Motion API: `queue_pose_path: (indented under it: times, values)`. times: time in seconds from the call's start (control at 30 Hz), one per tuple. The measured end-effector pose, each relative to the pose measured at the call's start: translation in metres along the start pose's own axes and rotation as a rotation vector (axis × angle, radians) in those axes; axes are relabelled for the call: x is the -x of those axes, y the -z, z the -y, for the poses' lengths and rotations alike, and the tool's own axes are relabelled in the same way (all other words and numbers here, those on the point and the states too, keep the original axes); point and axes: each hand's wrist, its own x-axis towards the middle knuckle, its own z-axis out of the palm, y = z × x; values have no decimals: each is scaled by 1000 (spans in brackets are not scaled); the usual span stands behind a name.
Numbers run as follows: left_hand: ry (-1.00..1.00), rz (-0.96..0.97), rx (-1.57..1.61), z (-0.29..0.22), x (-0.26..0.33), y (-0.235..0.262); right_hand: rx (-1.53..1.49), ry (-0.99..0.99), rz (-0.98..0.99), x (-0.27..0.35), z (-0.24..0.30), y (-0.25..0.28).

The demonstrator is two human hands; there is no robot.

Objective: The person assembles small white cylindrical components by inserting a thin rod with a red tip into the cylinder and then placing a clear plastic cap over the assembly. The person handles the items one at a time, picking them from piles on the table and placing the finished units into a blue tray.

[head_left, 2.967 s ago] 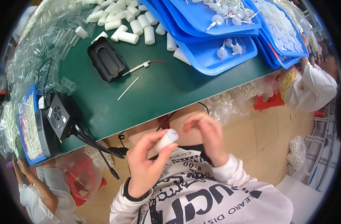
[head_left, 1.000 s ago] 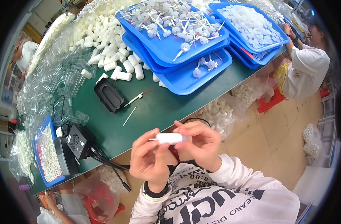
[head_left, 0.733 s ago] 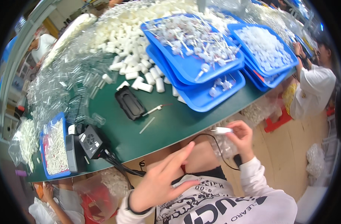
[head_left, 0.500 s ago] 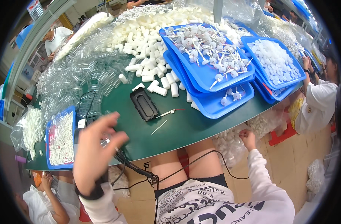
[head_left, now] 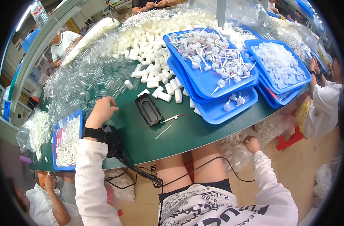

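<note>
2 hands, spread wide: the left hand [head_left: 101, 110] hangs over the green table [head_left: 183, 137], fingers bent, clear tubes [head_left: 111, 77] heaped just beyond, seemingly within easy reach. Gripping anything? Can't tell. The right hand [head_left: 251, 144], fingers curled, is at the plastic bag [head_left: 236, 150] of white pieces below the table's edge; its grip is unclear too. Blue trays [head_left: 213, 118] stand stacked, probably saving space.

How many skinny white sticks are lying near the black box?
2: one wired stick beside the black box, one bare stick lower in the picture. Others may be hidden.
</note>
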Motion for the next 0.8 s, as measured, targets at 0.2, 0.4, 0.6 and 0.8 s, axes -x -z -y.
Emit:
queue_pose_path:
  times: [0.2,0.4,0.6,0.8]
  values:
    - [151,-54,87,-15,-50,12,-166,133,223,23,46,66]
    - [82,-50,-137,-10,-97,-20,-285,313,327,50,129,155]
    - [113,-153,-216,-43,-78,11,-472,399,181,48,165,236]
    - [-119,-169,463,-105,16,67,-574,518,-35,-32,205,297]
